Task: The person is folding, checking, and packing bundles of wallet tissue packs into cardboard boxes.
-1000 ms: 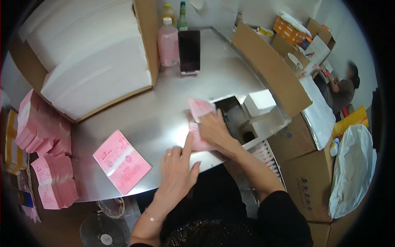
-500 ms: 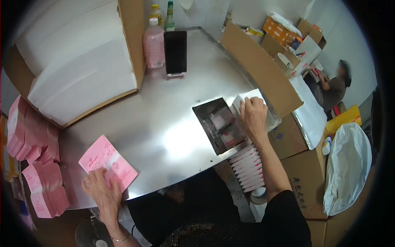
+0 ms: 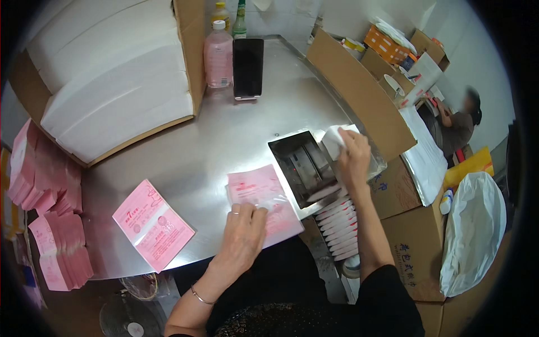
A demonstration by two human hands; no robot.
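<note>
My left hand (image 3: 242, 233) is closed on the upper face of a pink printed plastic packet (image 3: 276, 216) at the table's front edge, its fingers curled and pinching the film. Just right of that packet, a dark rectangular opening (image 3: 303, 168) is set into the metal table. Beyond the opening's right side, my right hand (image 3: 355, 160) grips a wad of folded white tissue (image 3: 335, 139), fingertips over its top. A stack of similar pink packets (image 3: 154, 224) lies flat to the left of my left hand.
Bundles of pink packets (image 3: 59, 247) fill the left edge. A large carton of white sheets (image 3: 118, 106) stands behind them. A phone on a stand (image 3: 248, 70) and a pink liquid bottle (image 3: 218, 56) are at the back. Finished-looking packs (image 3: 337, 227) line up below the opening; a person (image 3: 457, 121) sits far right.
My left hand has moved right from the pink stack and now has a pink packet beside the opening. The pale item inside the opening has gone from view. My right hand has shifted slightly.
</note>
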